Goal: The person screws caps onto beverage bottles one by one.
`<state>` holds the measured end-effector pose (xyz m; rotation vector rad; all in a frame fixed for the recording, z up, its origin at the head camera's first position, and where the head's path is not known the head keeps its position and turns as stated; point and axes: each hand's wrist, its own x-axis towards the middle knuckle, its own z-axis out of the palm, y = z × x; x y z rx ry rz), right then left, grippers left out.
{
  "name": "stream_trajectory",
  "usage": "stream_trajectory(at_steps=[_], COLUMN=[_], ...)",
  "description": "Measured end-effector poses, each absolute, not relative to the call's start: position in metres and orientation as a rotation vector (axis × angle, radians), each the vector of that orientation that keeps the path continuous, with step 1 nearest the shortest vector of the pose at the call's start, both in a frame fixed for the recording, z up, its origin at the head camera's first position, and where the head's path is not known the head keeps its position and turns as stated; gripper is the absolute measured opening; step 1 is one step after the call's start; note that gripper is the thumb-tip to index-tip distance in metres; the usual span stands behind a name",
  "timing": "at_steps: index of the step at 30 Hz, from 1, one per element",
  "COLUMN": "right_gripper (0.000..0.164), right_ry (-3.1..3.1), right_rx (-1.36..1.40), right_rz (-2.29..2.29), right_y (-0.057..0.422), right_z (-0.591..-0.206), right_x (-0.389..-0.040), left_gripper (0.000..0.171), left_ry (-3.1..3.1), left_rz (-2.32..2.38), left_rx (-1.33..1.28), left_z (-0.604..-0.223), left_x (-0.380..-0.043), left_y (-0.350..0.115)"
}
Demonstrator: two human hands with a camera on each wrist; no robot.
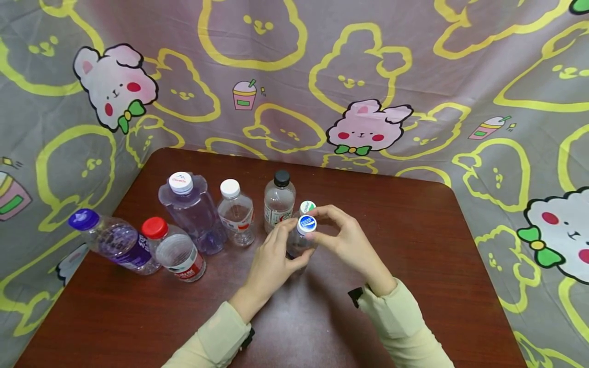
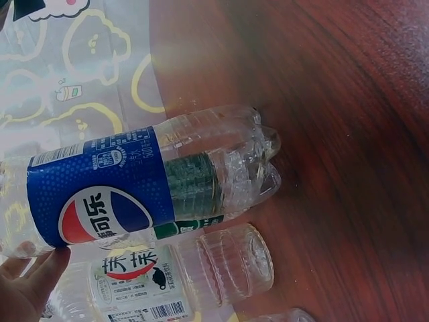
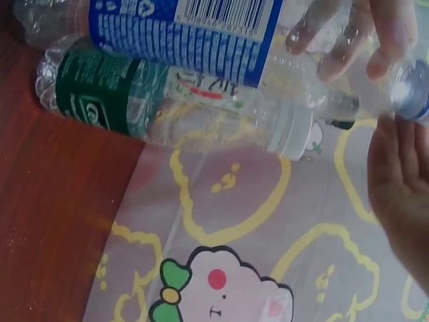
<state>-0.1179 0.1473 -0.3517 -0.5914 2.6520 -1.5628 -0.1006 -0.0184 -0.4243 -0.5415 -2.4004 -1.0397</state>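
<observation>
A clear cola bottle with a blue Pepsi label (image 2: 100,184) stands in front of me on the table. My left hand (image 1: 271,255) grips it round its upper part, fingers on one side and thumb on the other. Thumb and forefinger of my right hand (image 1: 342,239) pinch the blue-and-white cap (image 1: 307,224), which sits on the bottle's neck. Right behind stands a bottle with a green label (image 3: 97,94) and a white-green cap (image 1: 307,206), mostly covered by the cola bottle and my hands in the head view.
Left of my hands stand a black-capped bottle (image 1: 279,202), a small white-capped bottle (image 1: 236,217), a large ridged bottle (image 1: 195,212), a red-capped bottle (image 1: 177,253) and a purple-capped bottle (image 1: 117,243). A patterned cloth (image 1: 285,76) hangs round the brown table (image 1: 405,245).
</observation>
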Motion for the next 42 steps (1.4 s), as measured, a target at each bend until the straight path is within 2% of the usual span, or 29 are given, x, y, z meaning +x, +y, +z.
stream_trajectory(at_steps=[4, 11, 23, 36, 42], right_gripper=[0.038, 0.047, 0.036, 0.035, 0.038], right_ry=[2.759, 2.613, 2.66, 2.806, 2.662], right_rx=[-0.549, -0.682, -0.611, -0.66, -0.639], right_rz=[-1.545, -1.565, -1.564, -1.544, -1.514], right_y=[0.1431, 0.1457, 0.1439, 0.1406, 0.1475], right_z=[-0.3561, -0.3517, -0.3517, -0.3525, -0.3491], right_x=[-0.1184, -0.1165, -0.1168, -0.1152, -0.1192], left_gripper=[0.06, 0.061, 0.059, 0.061, 0.061], left_ry=[-2.401, -2.403, -2.389, -2.365, -2.369], left_rz=[-1.046, -1.049, -1.055, -1.062, -1.081], left_rx=[-0.543, -0.54, -0.547, -0.547, -0.611], left_z=[-0.4242, -0.4231, -0.424, -0.4227, -0.4245], left_x=[-0.1004, -0.1003, -0.1008, -0.0999, -0.103], left_y=[-0.0181, -0.0177, -0.0184, -0.0181, -0.0206])
